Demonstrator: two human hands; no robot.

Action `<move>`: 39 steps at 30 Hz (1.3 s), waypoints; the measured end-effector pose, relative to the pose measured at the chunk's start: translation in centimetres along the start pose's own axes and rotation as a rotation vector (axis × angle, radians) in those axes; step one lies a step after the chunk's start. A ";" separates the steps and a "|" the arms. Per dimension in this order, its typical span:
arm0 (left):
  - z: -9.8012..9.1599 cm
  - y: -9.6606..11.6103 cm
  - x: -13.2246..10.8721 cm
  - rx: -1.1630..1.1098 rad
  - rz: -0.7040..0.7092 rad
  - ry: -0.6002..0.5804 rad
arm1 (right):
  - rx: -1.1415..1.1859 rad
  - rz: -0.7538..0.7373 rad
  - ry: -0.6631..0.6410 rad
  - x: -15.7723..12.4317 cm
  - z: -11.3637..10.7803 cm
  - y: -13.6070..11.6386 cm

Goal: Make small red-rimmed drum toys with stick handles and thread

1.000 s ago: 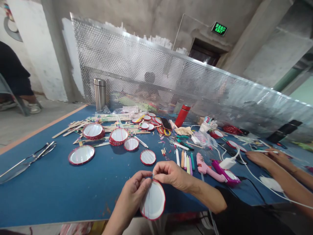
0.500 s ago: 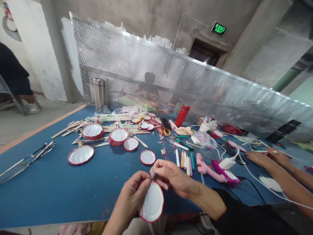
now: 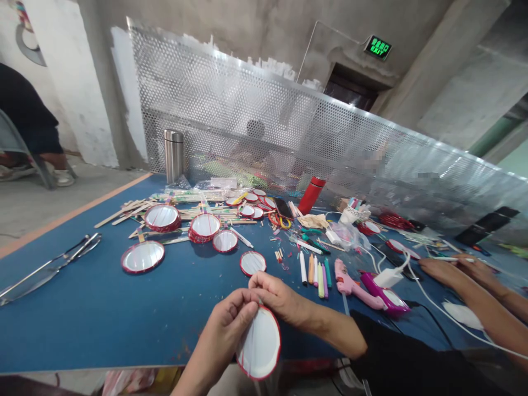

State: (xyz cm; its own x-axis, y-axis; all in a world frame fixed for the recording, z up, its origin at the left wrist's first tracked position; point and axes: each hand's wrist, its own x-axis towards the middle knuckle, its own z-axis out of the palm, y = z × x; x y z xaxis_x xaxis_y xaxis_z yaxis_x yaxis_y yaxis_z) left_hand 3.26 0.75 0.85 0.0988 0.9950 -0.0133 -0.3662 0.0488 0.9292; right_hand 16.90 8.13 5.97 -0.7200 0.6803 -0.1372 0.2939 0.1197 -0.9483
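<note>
My left hand (image 3: 231,322) grips the upper left edge of a round white disc with a red rim (image 3: 264,344), held upright near the table's front edge. Thin threads appear to run down across its face. My right hand (image 3: 274,294) is closed at the disc's top rim, its fingertips meeting those of my left hand. Whatever it pinches there is hidden behind the fingers. Just beyond my hands, a smaller red-rimmed disc (image 3: 253,263) lies flat on the blue table (image 3: 177,313).
Stacked red-rimmed discs (image 3: 205,226) and wooden sticks (image 3: 124,212) lie at the back left, near a steel flask (image 3: 174,157). To the right are markers (image 3: 319,278), a pink glue gun (image 3: 357,289), white cables and a co-worker's hands (image 3: 449,269). Glasses (image 3: 53,269) rest far left.
My right hand has drawn in closer to my left at the disc's rim, and the thin strip seen between its fingers is now hidden. The whole view has shifted slightly.
</note>
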 end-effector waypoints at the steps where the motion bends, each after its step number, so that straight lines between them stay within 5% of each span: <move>1: 0.0 0.0 0.0 -0.006 -0.020 -0.033 | -0.004 -0.006 0.003 0.3 0.0 -0.1; 15: 0.0 -0.3 0.3 -0.034 -0.031 -0.026 | 0.236 -0.021 0.157 0.1 -0.6 -2.0; 28: 0.8 0.1 0.3 -0.071 0.025 0.143 | -0.138 -0.058 0.182 -4.4 -0.2 -1.7; 39: 1.3 0.2 -0.6 0.292 0.085 0.198 | -0.479 -0.064 0.321 -8.2 1.7 -0.4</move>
State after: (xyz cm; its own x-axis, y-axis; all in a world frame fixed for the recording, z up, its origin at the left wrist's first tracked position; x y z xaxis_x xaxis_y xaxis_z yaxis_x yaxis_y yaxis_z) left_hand 4.32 0.04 1.51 -0.1121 0.9934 0.0243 -0.0830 -0.0337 0.9960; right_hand 21.60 1.28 6.94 -0.5412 0.8371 0.0803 0.5618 0.4309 -0.7062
